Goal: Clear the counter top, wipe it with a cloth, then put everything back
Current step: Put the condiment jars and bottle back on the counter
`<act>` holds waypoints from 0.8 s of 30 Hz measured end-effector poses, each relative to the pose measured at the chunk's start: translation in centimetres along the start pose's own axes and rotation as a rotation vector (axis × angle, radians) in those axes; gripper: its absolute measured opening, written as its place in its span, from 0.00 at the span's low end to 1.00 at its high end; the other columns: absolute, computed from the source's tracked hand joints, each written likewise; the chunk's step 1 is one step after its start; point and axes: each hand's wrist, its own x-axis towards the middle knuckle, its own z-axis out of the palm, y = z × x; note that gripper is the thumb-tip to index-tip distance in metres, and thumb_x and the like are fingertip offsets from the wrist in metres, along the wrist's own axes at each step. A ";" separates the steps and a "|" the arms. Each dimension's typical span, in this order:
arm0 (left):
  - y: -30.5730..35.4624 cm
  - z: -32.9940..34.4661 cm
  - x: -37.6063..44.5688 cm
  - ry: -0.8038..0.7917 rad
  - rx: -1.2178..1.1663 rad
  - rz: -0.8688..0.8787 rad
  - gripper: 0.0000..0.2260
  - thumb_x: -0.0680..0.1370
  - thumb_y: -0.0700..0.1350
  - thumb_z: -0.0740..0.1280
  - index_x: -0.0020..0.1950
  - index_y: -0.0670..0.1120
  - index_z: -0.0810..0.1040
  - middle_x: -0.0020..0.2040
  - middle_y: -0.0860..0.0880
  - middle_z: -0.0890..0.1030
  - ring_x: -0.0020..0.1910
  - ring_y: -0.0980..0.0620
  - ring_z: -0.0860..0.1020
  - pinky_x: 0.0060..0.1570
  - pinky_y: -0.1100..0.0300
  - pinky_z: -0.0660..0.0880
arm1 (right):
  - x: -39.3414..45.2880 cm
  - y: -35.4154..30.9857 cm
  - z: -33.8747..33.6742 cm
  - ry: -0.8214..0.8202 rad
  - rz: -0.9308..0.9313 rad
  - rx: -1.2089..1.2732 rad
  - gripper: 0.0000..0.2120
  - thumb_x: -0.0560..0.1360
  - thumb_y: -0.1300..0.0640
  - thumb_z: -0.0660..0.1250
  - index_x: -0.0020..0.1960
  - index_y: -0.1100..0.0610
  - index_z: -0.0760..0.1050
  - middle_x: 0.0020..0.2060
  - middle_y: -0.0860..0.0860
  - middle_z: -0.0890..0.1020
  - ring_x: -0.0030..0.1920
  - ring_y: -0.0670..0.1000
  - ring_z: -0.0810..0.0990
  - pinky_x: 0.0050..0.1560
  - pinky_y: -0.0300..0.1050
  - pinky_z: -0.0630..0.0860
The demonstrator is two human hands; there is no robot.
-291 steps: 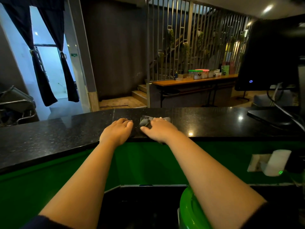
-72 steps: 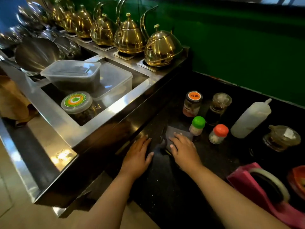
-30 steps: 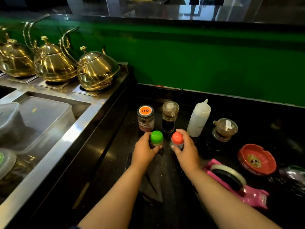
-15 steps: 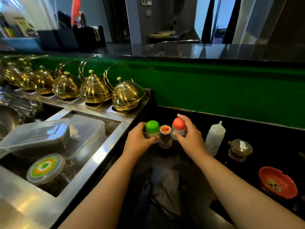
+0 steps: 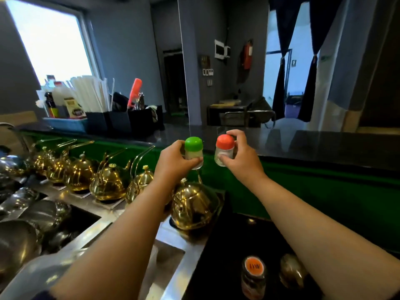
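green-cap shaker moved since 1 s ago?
Yes. The left hand has lifted the green-cap shaker off the black counter, up to the raised ledge.

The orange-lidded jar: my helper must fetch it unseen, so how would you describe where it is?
Find the black lower counter right of the brass kettles. The jar stands near its front edge, beside a clear-lidded glass jar. Only it has a flat orange lid with dark lettering.

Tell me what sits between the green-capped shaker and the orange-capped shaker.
Nothing. In the head view, the green-capped shaker in the left hand and the orange-capped shaker in the right hand are apart in mid-air; only the distant upper counter shows through the gap.
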 end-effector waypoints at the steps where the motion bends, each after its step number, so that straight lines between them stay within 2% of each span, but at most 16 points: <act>1: -0.4 -0.2 1.8 0.011 0.012 0.003 0.24 0.68 0.51 0.77 0.60 0.47 0.75 0.50 0.52 0.80 0.47 0.55 0.79 0.49 0.58 0.77 | 1.8 -0.2 0.4 0.001 -0.007 -0.014 0.27 0.72 0.57 0.72 0.66 0.49 0.64 0.53 0.50 0.77 0.49 0.51 0.77 0.46 0.42 0.70; 9: -3.0 1.4 12.5 0.053 0.014 -0.036 0.22 0.68 0.51 0.76 0.58 0.46 0.76 0.50 0.49 0.80 0.48 0.53 0.78 0.49 0.58 0.76 | 12.2 1.4 5.0 -0.016 0.094 0.008 0.25 0.72 0.59 0.71 0.65 0.49 0.65 0.56 0.53 0.77 0.53 0.55 0.77 0.49 0.44 0.70; 12: -3.9 2.5 15.1 0.034 0.002 -0.057 0.19 0.68 0.51 0.76 0.55 0.46 0.77 0.48 0.50 0.80 0.48 0.51 0.78 0.47 0.58 0.74 | 14.4 2.6 6.6 -0.016 0.137 -0.019 0.24 0.73 0.58 0.70 0.65 0.50 0.65 0.55 0.54 0.77 0.51 0.53 0.75 0.47 0.44 0.69; 20: -5.8 5.2 18.3 -0.017 -0.005 -0.115 0.19 0.69 0.50 0.75 0.56 0.45 0.77 0.50 0.48 0.79 0.47 0.52 0.75 0.46 0.59 0.71 | 16.7 5.7 8.4 -0.021 0.185 -0.061 0.26 0.72 0.59 0.71 0.66 0.48 0.65 0.58 0.54 0.76 0.56 0.55 0.76 0.52 0.47 0.74; 24: -6.3 6.1 18.9 -0.031 -0.005 -0.125 0.21 0.69 0.50 0.76 0.58 0.45 0.77 0.52 0.48 0.80 0.48 0.52 0.76 0.46 0.59 0.70 | 16.8 6.4 8.6 -0.016 0.179 -0.056 0.28 0.73 0.58 0.70 0.69 0.48 0.64 0.60 0.54 0.76 0.58 0.55 0.76 0.52 0.45 0.72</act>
